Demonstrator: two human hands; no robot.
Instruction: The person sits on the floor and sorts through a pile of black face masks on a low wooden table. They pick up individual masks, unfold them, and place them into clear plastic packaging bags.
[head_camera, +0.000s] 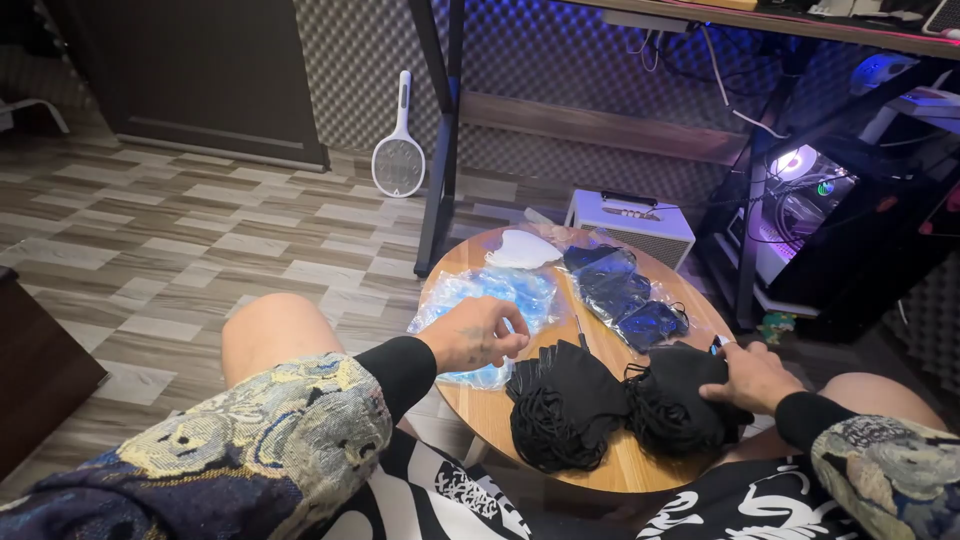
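At frame centre, the left hand (478, 335) is curled loosely, fingertips bent, holding nothing, above the clear bag (490, 295). The right hand (752, 377) is pressed flat on the black masks (620, 400), lower centre of the tabletop (480, 410).

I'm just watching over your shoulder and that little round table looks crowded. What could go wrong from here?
1. The right hand rests on a pile of black masks at the round table's near edge; a nudge could push them off.
2. The second black pile lies against it, and their ear loops may tangle.
3. The left hand is on a clear bag of blue masks that overhangs the left rim and might slide down.
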